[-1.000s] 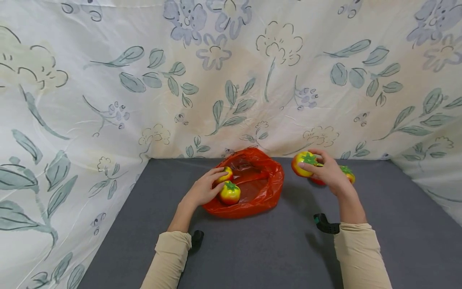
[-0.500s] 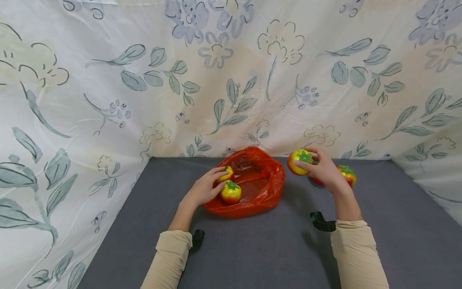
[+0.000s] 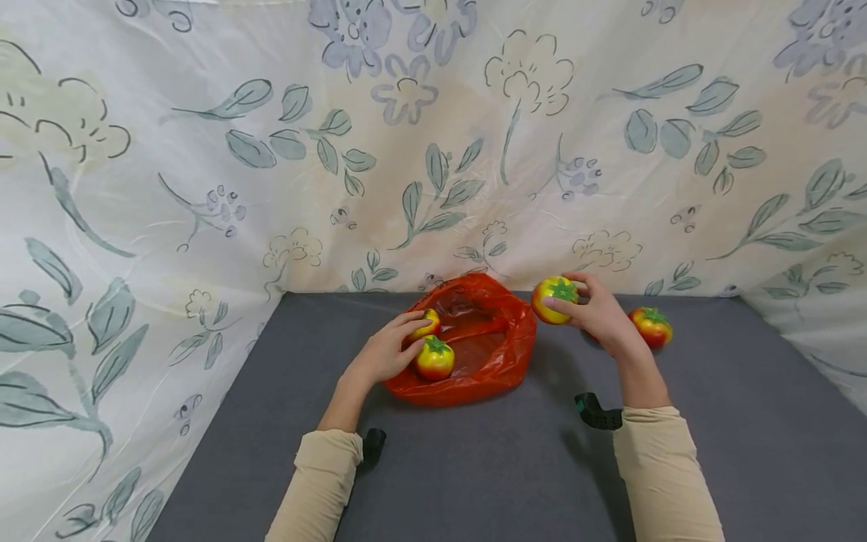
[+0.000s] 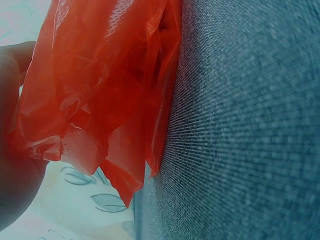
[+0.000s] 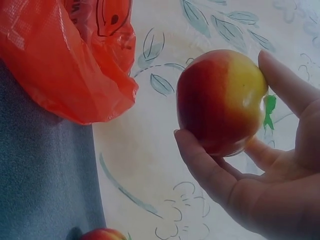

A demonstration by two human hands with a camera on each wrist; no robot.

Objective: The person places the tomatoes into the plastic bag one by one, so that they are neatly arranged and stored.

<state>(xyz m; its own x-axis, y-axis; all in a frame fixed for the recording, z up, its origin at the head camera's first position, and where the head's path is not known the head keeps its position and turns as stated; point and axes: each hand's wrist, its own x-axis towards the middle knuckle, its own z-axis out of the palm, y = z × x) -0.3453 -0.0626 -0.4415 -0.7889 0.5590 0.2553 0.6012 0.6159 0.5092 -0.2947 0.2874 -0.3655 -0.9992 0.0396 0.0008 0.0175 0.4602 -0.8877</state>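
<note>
My left hand (image 3: 389,352) holds the left rim of a crumpled red plastic bag (image 3: 484,384), its fingers reaching over the edge. In the left wrist view the bag film (image 4: 95,75) hides much of that hand. Inside the open bag sit two red-and-yellow tomatoes with green calyxes, a front one (image 3: 435,360) near my thumb and a rear one (image 3: 427,324) under my fingertips. To the right of the bag, my right hand (image 3: 599,312) grips another such tomato (image 3: 550,302) between thumb and fingers, raised above the table, as the right wrist view also shows (image 5: 220,102).
On the grey table (image 3: 474,467), one more tomato (image 3: 652,328) lies right of my right hand. Another is mostly hidden behind that hand. A floral cloth (image 3: 433,150) hangs along the table's back and sides. Black straps with cameras (image 3: 596,412) are on the wrists.
My right hand has moved left toward the bag with its tomato, uncovering more of the tomato lying at the right. My left hand stays at the bag's rim.
</note>
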